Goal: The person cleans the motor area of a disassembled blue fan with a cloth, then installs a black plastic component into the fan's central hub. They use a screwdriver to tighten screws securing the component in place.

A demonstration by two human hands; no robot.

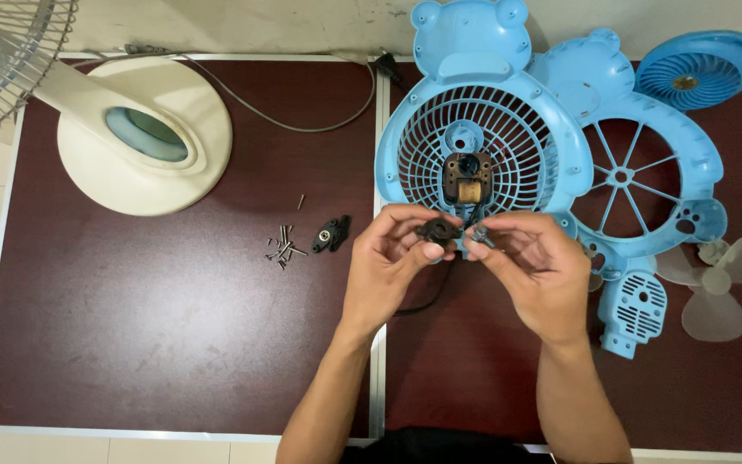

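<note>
Left hand (391,258) pinches a small black bracket (438,229) between thumb and fingertips, holding it up just below the motor (467,178). Right hand (534,262) meets it from the other side, its thumb and forefinger closed on a small grey metal part (479,238) that touches or nearly touches the bracket; which of the 2 I cannot tell. Both hands hover above the dark red table (165,344), over the seam between its 2 halves. A black cord (427,301) hangs from under the left hand and curls on the table. The motor, copper and brown, sits in the middle of a blue bear-shaped grille (474,112). Just right of that lies a second blue bear-shaped frame (646,172) with open spokes, and beyond it, at the far right corner, a round blue vented cap (699,69). A small blue vented cover (637,311) lies beside the right wrist, with a clear fan blade (714,288) further right. Left of the hands are a second black bracket (331,234) and a loose pile of screws (283,247). A cream fan base (143,133) stands at the far left, its grey cable (302,125) running across the table, with a wire fan guard (2,60) in the corner.
</note>
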